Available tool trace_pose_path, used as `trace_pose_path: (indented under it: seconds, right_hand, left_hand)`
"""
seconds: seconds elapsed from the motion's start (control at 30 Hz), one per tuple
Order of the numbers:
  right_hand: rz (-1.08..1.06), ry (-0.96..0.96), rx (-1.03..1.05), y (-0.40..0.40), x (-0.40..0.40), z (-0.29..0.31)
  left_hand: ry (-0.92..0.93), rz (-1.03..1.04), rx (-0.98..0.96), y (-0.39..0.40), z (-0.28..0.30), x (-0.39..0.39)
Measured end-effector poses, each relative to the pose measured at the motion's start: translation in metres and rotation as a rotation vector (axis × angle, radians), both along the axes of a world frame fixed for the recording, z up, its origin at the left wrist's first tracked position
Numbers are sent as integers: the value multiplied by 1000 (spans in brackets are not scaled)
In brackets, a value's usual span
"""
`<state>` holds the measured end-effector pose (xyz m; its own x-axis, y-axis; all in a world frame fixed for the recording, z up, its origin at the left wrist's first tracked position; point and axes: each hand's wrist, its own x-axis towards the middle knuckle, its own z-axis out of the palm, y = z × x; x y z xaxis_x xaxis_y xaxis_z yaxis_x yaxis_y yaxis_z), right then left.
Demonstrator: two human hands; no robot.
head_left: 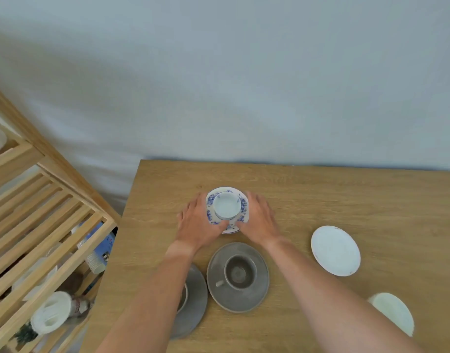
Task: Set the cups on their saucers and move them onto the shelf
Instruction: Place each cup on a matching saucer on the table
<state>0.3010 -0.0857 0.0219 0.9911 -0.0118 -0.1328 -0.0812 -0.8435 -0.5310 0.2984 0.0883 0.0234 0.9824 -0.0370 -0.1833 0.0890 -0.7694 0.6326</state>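
Note:
A white cup (227,206) stands on a blue-flowered saucer (244,208) near the middle of the wooden table (346,197). My left hand (198,224) grips the saucer's left rim and my right hand (258,217) grips its right rim. Closer to me, a grey cup (239,272) sits on a grey saucer (237,300). A second grey saucer (195,301) with a cup lies partly hidden under my left forearm. At the right lie a bare white saucer (335,250) and a white cup (393,312).
A slatted wooden shelf (40,225) stands to the left of the table, its top level bare. Below the slats are stacked paper cups (96,261), a white filter-like thing (52,312) and other items. A pale wall rises behind the table.

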Motion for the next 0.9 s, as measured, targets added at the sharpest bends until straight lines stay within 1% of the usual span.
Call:
trace_pose_path:
  seconds: [0.07,0.17,0.23,0.3,0.37,0.43,0.5,0.6,0.67,0.77,0.9]
  right_hand:
    - [-68,-23,-7,-14,-13,7]
    - [-193,-54,-5,-46,-42,16]
    - [-260,-59,-30,-74,-69,20]
    - [-319,-39,-116,-103,-95,19]
    - [-405,19,-206,-128,-122,16]
    - [-509,70,-276,-148,-151,13]
    - [-614,104,-305,-164,-178,10]
    - [-716,228,-290,-184,-209,3]
    - [-731,266,-260,-195,-224,-7]
    - [-731,217,-168,-205,-233,-16]
    - [-729,79,-56,-214,-223,-14]
  left_hand:
    - [-50,23,6,-8,11,-2]
    - [-115,-15,-9,-35,26,-3]
    - [-128,-94,-20,-66,33,-9]
    - [-133,-198,-7,-100,35,-20]
    - [-132,-286,37,-135,35,-36]
    - [-96,-356,100,-165,30,-56]
    - [-52,-419,136,-191,21,-75]
    - [7,-486,160,-220,6,-100]
    - [63,-544,214,-233,-2,-111]
    - [115,-598,282,-244,-9,-120]
    - [139,-534,296,-251,-12,-116]
